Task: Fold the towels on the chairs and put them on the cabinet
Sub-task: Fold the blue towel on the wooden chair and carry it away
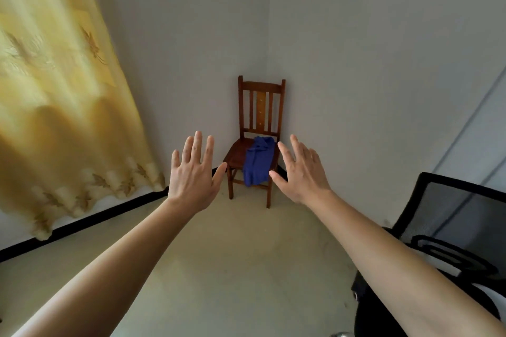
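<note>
Centre frame, a dark slatted wooden chair [261,87] stands in the corner. A crumpled blue towel [257,163] drapes over the right side of its glossy seat and hangs past the front edge. Both hands are raised before it: left hand [191,175] grip wide, fingers straight and spread, holding nothing. The right hand [301,172] is the same, touching nothing. Leaf-patterned yellow curtain [54,90] upper left, black mesh office chair [449,210] lower right.

Towel [258,163] on chair [261,107] seat
</note>
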A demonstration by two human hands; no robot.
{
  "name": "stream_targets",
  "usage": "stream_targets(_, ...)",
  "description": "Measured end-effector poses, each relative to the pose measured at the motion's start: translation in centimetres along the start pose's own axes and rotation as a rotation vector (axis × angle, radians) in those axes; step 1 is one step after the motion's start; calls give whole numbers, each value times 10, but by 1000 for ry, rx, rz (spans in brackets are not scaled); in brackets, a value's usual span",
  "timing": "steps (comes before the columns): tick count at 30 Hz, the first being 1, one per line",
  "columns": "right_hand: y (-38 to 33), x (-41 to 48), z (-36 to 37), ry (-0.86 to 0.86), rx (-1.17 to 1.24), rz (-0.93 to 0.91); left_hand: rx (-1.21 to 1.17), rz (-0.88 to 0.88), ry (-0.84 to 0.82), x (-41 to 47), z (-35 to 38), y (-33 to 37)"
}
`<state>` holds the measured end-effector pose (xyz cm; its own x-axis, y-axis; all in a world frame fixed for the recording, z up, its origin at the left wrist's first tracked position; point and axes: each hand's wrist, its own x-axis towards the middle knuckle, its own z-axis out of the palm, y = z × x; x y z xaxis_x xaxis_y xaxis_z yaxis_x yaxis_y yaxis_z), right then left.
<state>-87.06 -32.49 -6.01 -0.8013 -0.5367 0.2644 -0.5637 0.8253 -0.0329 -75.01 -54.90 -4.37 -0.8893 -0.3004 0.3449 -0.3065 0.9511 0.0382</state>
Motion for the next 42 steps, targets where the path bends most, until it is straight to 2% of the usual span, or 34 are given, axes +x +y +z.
stream_targets(5,25,144,20,15,-13,24,-11,13,-47,158,48,-15)
stream_targets(10,59,249,50,-1,6,96,-23,50,-135,281,97,-15)
stream_targets(17,117,397,150,-47,49,137,-16,95,-242,431,210,-10)
stream_targets(26,199,600,316,-350,87,143,-72,-65,-577,627,391,-3)
stream_targets(33,205,670,427,-635,115,161,-203,-187,-836,670,521,-19)
stream_targets(38,197,662,549,-748,247,385,-285,-223,-991,651,648,-37)
stream_targets(42,184,626,649,-946,414,597,-364,-375,-1153,616,759,-51)
